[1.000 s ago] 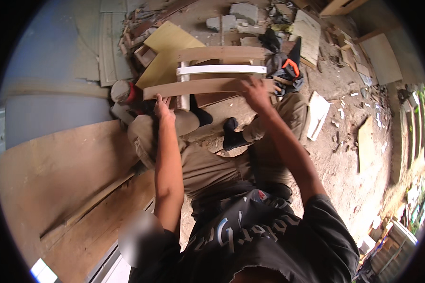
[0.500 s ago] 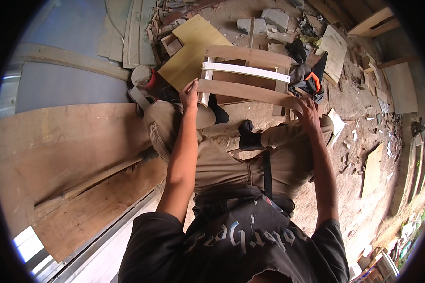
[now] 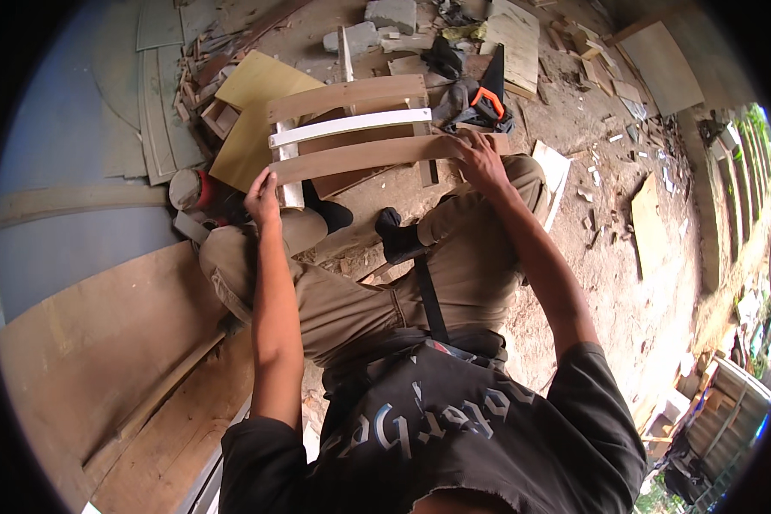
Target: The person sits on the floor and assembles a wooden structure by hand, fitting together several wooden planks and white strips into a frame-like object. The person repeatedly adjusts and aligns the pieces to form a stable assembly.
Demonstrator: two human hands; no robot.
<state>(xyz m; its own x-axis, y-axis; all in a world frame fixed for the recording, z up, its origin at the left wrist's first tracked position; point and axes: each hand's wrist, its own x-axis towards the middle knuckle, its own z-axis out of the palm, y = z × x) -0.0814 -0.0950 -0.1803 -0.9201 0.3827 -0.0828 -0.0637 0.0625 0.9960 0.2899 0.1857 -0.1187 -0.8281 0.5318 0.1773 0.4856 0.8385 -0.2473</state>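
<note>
A long brown wooden slat lies across the near side of a small wooden frame between my knees. My left hand grips its left end, thumb and fingers closed on it. My right hand is closed over the slat near its right end, the fingertips partly hidden. Just beyond runs a white strip, roughly parallel to the slat. Farther off, another brown slat spans the frame. Pale upright pieces show under their ends.
A handsaw with an orange-and-black handle rests right of the frame. Yellowish boards and a red-and-white bucket are at the left. Concrete blocks sit at the back. Wood scraps litter the dirt floor, and a large plywood sheet stands at my left.
The view has swung to the right, so the frame and my hands appear farther left. Both hands stay on the same slat, which keeps its place on the frame.
</note>
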